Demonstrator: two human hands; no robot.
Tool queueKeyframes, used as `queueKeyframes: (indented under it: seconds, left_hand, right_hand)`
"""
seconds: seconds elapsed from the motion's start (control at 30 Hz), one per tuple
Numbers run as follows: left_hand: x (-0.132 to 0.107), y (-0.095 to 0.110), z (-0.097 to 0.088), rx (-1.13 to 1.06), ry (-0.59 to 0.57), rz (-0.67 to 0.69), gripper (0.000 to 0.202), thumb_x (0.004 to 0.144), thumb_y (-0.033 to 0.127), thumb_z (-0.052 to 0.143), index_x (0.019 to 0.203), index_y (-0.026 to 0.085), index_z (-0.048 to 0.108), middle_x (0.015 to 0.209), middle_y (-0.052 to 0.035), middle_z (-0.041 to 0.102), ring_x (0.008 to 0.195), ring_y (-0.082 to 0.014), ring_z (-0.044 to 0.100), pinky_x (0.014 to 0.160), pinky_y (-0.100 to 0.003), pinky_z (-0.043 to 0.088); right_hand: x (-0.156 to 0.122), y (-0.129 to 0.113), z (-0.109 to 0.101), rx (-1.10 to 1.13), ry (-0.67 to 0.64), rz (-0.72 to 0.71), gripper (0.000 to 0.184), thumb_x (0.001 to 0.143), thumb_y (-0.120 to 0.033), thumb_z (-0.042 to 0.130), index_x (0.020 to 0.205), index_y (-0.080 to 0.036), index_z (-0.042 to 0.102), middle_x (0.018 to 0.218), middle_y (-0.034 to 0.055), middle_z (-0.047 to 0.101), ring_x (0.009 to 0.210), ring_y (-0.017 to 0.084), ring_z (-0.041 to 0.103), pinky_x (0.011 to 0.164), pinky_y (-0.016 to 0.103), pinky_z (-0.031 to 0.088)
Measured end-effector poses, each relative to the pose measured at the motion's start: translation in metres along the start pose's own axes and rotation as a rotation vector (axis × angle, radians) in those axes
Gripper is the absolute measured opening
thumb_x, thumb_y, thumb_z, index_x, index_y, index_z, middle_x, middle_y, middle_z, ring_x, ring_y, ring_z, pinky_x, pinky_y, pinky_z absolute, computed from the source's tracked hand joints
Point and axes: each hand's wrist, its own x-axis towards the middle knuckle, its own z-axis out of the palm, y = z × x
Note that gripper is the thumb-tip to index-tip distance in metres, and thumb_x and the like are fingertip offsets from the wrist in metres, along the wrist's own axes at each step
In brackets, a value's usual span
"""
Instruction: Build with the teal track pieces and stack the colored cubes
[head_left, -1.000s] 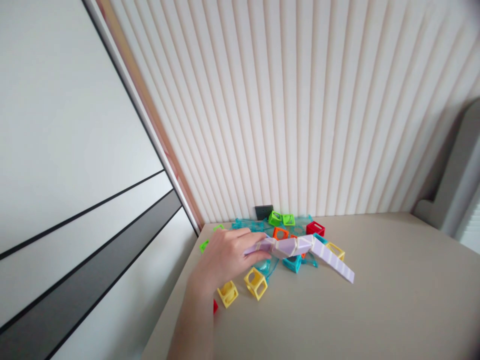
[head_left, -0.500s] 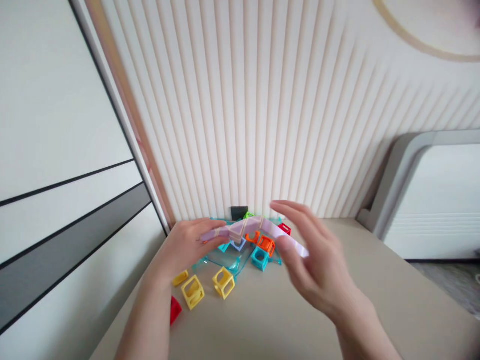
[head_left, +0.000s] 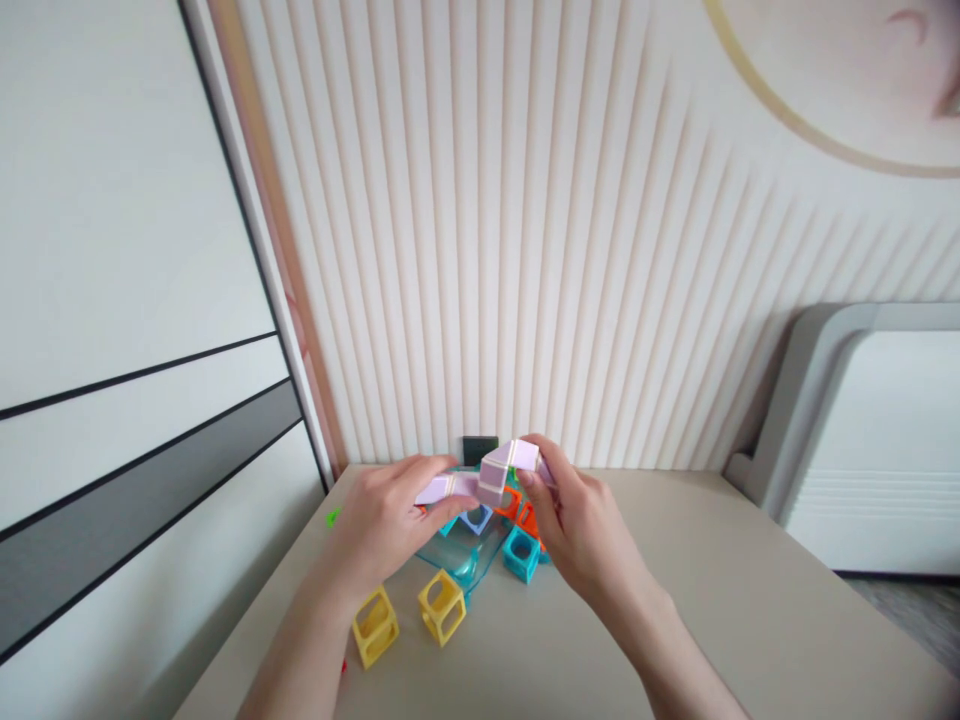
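Beige table (head_left: 750, 620), left hand (head_left: 386, 520) and right hand (head_left: 581, 530) grips clamped on lilac twist toy (head_left: 499, 475), yellow cubes (head_left: 442, 605) near

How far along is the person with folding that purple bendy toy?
Partly done. The lilac folding strip already has bends near its middle. The left hand and right hand grip it above the table. The stretch by the left hand lies flat, unfolded; a yellow cube and a teal cube sit untouched below.
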Motion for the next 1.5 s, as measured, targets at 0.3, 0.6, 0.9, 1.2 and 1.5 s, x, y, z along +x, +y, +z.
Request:
queueKeyframes:
  seconds: [0.3,0.6,0.9,1.2,1.5]
  left_hand:
    - [-0.001,0.015,0.002,0.12,0.127,0.146,0.018,0.095,0.03,0.052,0.095,0.018,0.066,0.075,-0.0037,0.072,0.064,-0.0155,0.07,0.062,-0.024,0.054]
    - [-0.008,0.008,0.011,0.08,0.231,0.396,0.022,0.092,0.027,0.046,0.095,0.016,0.065,0.069,-0.0061,0.07,0.058,-0.0177,0.066,0.059,-0.03,0.054]
    - [-0.013,0.018,0.032,-0.417,0.381,0.001,0.043,0.102,0.042,0.027,0.103,0.021,0.065,0.071,-0.0021,0.065,0.061,-0.0167,0.062,0.059,-0.029,0.049]
    - [0.004,0.018,0.018,-0.495,-0.216,-0.349,0.04,0.093,0.051,0.048,0.11,0.02,0.064,0.075,0.0001,0.066,0.066,-0.0164,0.061,0.06,-0.025,0.045]
    - [0.001,-0.006,-0.008,-0.468,-0.189,-0.499,0.031,0.092,0.045,0.056,0.089,0.017,0.068,0.07,0.001,0.065,0.061,-0.0144,0.058,0.053,-0.021,0.042]
  right_hand:
    - [-0.002,0.006,-0.003,-0.019,-0.239,0.064,0.049,0.105,-0.051,0.028,0.074,-0.022,0.052,0.062,0.0001,0.06,0.056,0.015,0.054,0.054,0.025,0.032]
    - [-0.002,0.013,-0.005,0.137,-0.453,-0.017,0.052,0.104,-0.053,0.028,0.07,-0.021,0.05,0.064,-0.0029,0.052,0.059,0.012,0.047,0.055,0.023,0.037]
    - [-0.014,-0.018,0.007,0.437,-0.568,-0.019,0.045,0.103,-0.053,0.03,0.085,-0.021,0.056,0.071,-0.0025,0.057,0.063,0.012,0.048,0.058,0.021,0.041]
    - [-0.009,-0.008,0.038,0.008,-0.293,0.021,0.033,0.106,-0.041,0.031,0.097,-0.02,0.054,0.077,0.0046,0.07,0.064,0.02,0.066,0.052,0.026,0.035]
    - [-0.004,-0.009,0.021,-0.114,-0.263,-0.1,0.036,0.101,-0.039,0.051,0.135,-0.027,0.049,0.12,0.0074,0.07,0.101,0.024,0.07,0.074,0.028,0.047]
